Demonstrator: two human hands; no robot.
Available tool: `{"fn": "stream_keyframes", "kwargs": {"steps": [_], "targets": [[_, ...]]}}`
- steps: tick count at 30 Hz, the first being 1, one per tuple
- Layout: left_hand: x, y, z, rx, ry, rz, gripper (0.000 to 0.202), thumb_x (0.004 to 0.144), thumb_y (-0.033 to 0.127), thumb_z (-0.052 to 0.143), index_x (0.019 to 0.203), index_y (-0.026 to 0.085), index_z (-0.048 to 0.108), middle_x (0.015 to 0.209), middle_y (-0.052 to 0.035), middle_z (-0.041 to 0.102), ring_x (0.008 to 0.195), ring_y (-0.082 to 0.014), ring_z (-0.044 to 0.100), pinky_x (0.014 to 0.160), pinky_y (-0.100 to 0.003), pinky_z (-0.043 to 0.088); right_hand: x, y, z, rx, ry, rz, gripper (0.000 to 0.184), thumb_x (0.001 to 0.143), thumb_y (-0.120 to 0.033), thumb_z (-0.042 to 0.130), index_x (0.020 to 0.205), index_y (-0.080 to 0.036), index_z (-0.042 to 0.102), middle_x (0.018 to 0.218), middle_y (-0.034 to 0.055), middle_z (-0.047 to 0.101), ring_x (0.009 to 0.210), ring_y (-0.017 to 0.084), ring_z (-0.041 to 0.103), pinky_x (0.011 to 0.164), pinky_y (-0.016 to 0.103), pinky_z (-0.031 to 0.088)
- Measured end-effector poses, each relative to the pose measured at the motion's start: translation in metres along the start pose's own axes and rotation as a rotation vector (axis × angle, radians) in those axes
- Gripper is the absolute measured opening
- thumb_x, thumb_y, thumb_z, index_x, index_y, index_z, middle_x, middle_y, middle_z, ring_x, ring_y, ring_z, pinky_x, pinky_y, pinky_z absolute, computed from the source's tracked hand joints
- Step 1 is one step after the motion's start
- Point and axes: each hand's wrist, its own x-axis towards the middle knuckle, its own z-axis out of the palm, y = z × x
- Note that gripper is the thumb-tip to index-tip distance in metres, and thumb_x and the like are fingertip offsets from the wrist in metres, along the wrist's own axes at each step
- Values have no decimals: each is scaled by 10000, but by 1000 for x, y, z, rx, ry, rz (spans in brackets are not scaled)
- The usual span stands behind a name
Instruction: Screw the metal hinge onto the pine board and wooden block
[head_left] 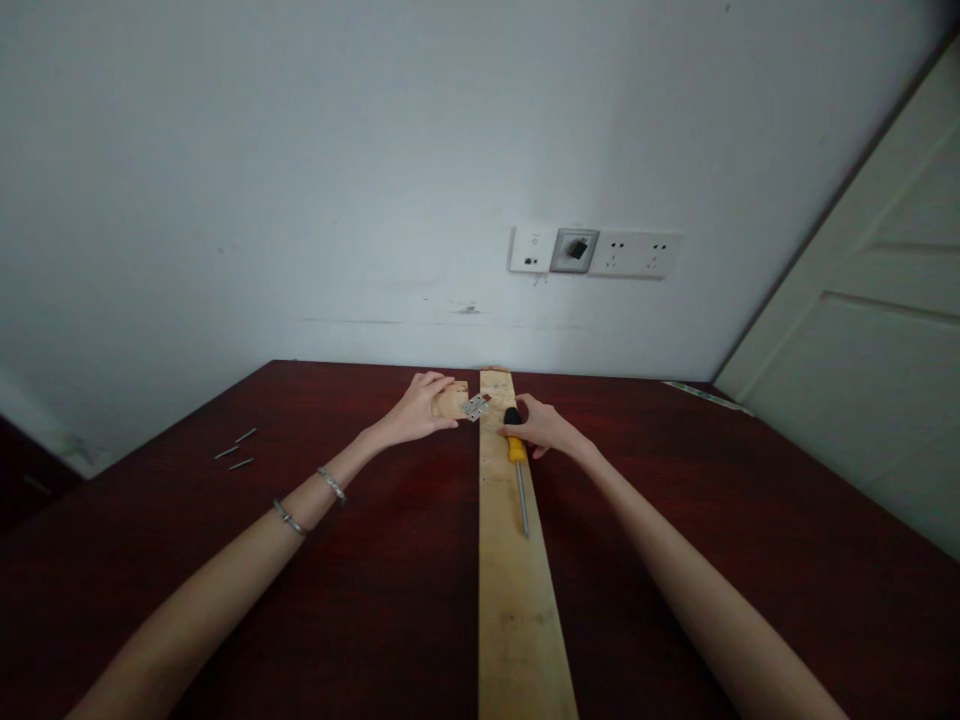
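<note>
My left hand (416, 410) grips a small wooden block (451, 401), fingers along its far side and thumb on the near side. A metal hinge (475, 405) sits at the block's right end and reaches over the left edge of a long wooden plank (517, 610). On the plank's right side, my right hand (546, 428) is closed on a screwdriver (517, 450) with a yellow and black handle. Its shaft points back toward me, over the plank. Some of the right fingers are hidden behind the handle and the plank's edge.
Several screws or nails (237, 452) lie on the left of the dark red table (360, 600). A thin pale strip (709, 397) rests near the back right corner. Behind stands a white wall with sockets (634, 254); a panelled door (862, 330) is at right.
</note>
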Motion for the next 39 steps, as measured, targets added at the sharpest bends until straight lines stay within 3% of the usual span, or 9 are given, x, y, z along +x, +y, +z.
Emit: {"fn": "stream_keyframes", "kwargs": {"steps": [4,6,9,11,16,25,30,39], "targets": [[2,1,0,4,-24,14,727,631,376,798,1262,141,524,1187,-127,515,1099,-282,438,973,-489,386,1,4,-3,7,-45,17,856,627,-513,728,1346,-184,399,1089,158,609,705,188,623,375,260,531],[4,1,0,1,-35,30,728,628,372,802,1264,151,525,1192,-125,517,1104,-282,439,973,-486,386,5,6,-6,-13,20,-24,831,649,-532,711,1346,-180,425,1049,151,624,693,187,617,405,259,517],[10,-2,0,-6,-32,41,730,612,355,813,1260,172,530,1205,-121,517,1132,-290,437,985,-491,376,16,2,-15,-40,195,-130,619,745,-477,651,1259,-147,554,1002,139,637,752,184,609,542,255,512],[17,-3,0,-3,-24,32,714,614,347,811,1251,178,537,1204,-120,520,1135,-294,446,987,-495,373,23,-5,-20,-29,237,-171,437,800,-405,608,1145,-139,645,952,110,653,794,170,595,620,237,495],[32,-5,2,-2,-6,26,704,596,362,821,1221,174,558,1181,-115,535,1119,-293,471,983,-494,379,36,-26,-25,62,78,-183,282,828,-368,578,954,-161,722,762,28,665,604,101,532,495,180,428],[34,-8,5,-26,-18,34,715,583,412,825,1208,171,576,1154,-109,563,1094,-283,503,960,-483,402,45,-29,-17,180,-78,-81,348,828,-439,568,780,-126,710,700,48,679,470,45,422,406,145,331],[33,-8,10,-43,-16,38,704,575,397,832,1213,226,587,1179,-88,579,1110,-286,513,963,-489,408,43,-27,-9,245,-97,-50,253,798,-363,610,722,-131,676,640,20,650,481,45,442,408,129,322],[31,-4,12,-69,-45,15,742,568,385,838,1242,207,582,1227,-112,570,1154,-291,499,987,-475,396,45,-29,0,357,-68,-83,267,814,-291,540,599,-134,563,486,-50,460,447,45,382,405,145,300]]}}
